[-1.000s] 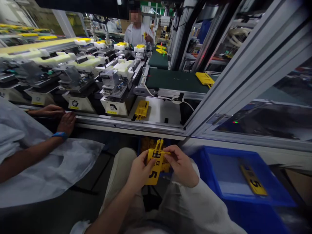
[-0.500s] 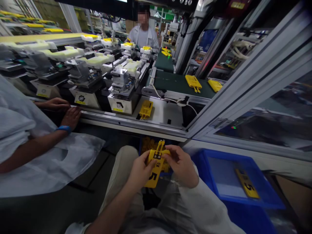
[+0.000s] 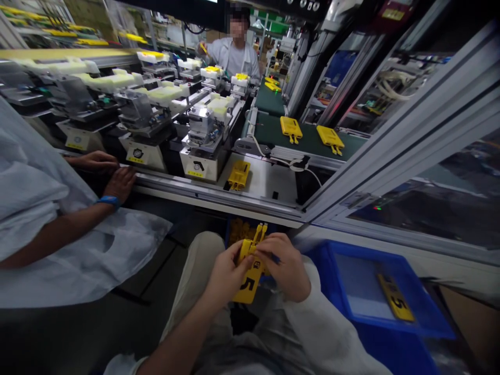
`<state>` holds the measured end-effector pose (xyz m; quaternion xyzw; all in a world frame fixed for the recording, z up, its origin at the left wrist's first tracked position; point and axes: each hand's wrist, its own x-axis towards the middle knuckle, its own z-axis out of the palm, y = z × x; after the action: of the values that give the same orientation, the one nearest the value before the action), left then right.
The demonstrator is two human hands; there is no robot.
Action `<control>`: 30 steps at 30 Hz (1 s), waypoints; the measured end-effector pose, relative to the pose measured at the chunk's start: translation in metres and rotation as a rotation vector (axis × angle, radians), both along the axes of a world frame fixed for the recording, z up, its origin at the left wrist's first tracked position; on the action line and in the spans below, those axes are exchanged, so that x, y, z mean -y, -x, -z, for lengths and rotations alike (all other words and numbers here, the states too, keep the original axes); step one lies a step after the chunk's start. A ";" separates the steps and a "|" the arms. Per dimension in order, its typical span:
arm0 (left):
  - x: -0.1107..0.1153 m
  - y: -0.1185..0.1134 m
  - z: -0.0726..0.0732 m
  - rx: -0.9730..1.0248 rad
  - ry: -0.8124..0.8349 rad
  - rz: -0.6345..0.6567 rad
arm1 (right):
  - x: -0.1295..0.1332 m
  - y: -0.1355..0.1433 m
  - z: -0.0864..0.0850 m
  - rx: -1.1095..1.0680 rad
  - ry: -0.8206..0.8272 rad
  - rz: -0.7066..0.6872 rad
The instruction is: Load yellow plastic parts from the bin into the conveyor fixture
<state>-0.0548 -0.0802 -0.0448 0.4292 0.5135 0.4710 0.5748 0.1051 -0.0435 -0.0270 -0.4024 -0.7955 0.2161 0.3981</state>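
Above my lap is a flat yellow power bank [image 3: 244, 295] marked with a black 5, its two short cable plugs pointing away from me. My left hand [image 3: 225, 272] grips it along the left side, thumb on the face. At the upper part of the same power bank, the fingers of my right hand [image 3: 289, 268] are pinched together beside the cable ends and cover the dark area there. Whether they hold a small separate piece is hidden. Below it, a bin of yellow parts [image 3: 239, 229] shows partly under the bench edge.
Another power bank [image 3: 239, 175] lies on the bench plate, and others ride on the green conveyor [image 3: 269, 127]. To my right a blue tray [image 3: 351, 312] holds one more. A co-worker's hand [image 3: 121, 183] rests on the bench edge at left; another person stands beyond the fixtures [image 3: 205, 130].
My right fingers have moved inward over the power bank's dark area, which was visible before. On the conveyor the power banks have shifted left. The far person has raised a hand with something yellow.
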 end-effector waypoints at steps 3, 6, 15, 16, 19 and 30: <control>0.000 0.001 0.006 0.077 0.006 0.015 | 0.001 0.002 0.007 -0.086 0.054 0.066; -0.001 0.000 0.011 0.142 0.023 0.011 | 0.003 0.005 0.017 -0.236 0.168 0.100; -0.007 -0.008 0.012 0.192 0.055 0.009 | 0.002 0.008 0.024 -0.343 0.260 0.176; -0.007 -0.009 0.012 0.191 0.050 0.004 | 0.002 0.009 0.025 -0.401 0.324 0.191; -0.009 -0.014 0.012 0.190 0.033 -0.037 | 0.005 0.017 0.029 -0.685 0.670 0.188; -0.025 -0.044 -0.001 0.196 -0.065 -0.299 | 0.014 0.031 0.022 -0.612 0.481 0.242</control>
<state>-0.0103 -0.0554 -0.0439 0.3183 0.4976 0.6070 0.5316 0.0744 -0.0579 -0.0494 -0.4920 -0.5140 0.4571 0.5337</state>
